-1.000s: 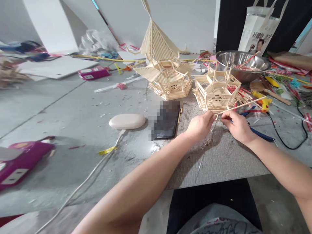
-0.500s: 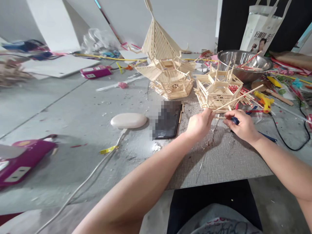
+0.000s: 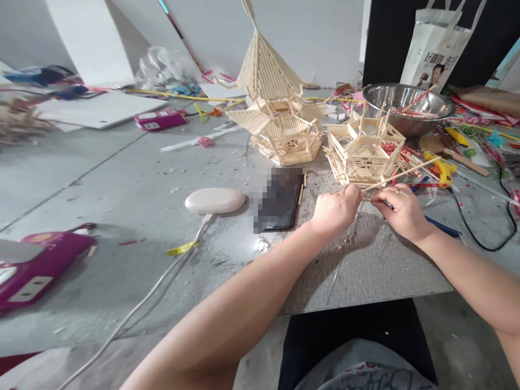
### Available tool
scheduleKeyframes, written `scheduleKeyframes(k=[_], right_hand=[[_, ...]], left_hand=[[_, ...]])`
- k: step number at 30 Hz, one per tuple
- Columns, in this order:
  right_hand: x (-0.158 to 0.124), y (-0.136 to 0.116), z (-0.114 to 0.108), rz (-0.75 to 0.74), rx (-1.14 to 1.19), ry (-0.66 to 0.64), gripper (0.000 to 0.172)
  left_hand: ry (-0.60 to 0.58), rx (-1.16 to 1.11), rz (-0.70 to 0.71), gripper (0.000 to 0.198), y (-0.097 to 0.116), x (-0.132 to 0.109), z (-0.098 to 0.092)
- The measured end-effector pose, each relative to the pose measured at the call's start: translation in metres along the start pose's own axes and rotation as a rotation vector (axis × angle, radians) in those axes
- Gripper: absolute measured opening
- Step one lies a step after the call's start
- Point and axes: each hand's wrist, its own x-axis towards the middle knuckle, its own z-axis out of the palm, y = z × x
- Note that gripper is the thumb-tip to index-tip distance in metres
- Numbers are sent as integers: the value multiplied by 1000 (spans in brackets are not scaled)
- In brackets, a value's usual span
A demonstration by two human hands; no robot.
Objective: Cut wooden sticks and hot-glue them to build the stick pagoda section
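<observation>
My left hand (image 3: 339,208) is closed round a long thin wooden stick (image 3: 410,172), which slants up to the right from its fingers. Close beside it, my right hand (image 3: 400,211) pinches a short piece of wooden stick (image 3: 368,199) that spans the small gap between the fingertips. Just beyond both hands stands a low many-sided frame of wooden sticks (image 3: 363,154). Left of that frame is a taller stick pagoda (image 3: 280,114) with a pointed roof. A dark blue handle (image 3: 444,226) lies partly hidden behind my right hand.
A phone (image 3: 280,200) and a white oval device (image 3: 215,200) with a cable lie to the left. At right are a yellow glue gun (image 3: 442,170), a brush and a steel bowl (image 3: 406,122) with red sticks. Purple power strips (image 3: 44,265) sit at the left.
The long stick's far end has dropped lower. My left hand has turned and shifted slightly right, and the gap between the hands has narrowed.
</observation>
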Motion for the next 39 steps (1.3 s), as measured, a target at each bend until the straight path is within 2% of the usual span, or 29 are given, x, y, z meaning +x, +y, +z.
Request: scheduleKeyframes(k=[6, 12, 16, 22, 24, 27, 31, 34, 39], right_hand=[[-2, 2, 0, -109, -93, 47, 11], [-1, 3, 2, -49, -70, -90, 14], [-2, 4, 4, -31, -89, -147, 12], [-2, 2, 5, -49, -97, -117, 16], [-1, 5, 4, -14, -80, -65, 16], [-2, 16, 2, 128, -83, -1, 16], [-3, 28, -2, 299, -30, -3, 29], [-2, 24, -6, 249, 18, -16, 35], [1, 8, -6, 88, 88, -34, 23]], left_hand=[[5, -14, 9, 41, 1, -1, 1], [39, -2, 43, 40, 0, -1, 2], [9, 10, 41, 42, 2, -2, 2], [-86, -21, -110, 39, 3, 1, -3], [-83, -44, -166, 38, 1, 2, -4], [-35, -72, -203, 38, -3, 3, -4], [35, -79, -184, 37, -5, 2, -4], [61, -71, -161, 38, -6, 2, -2], [85, -61, -124, 39, -5, 1, 1]])
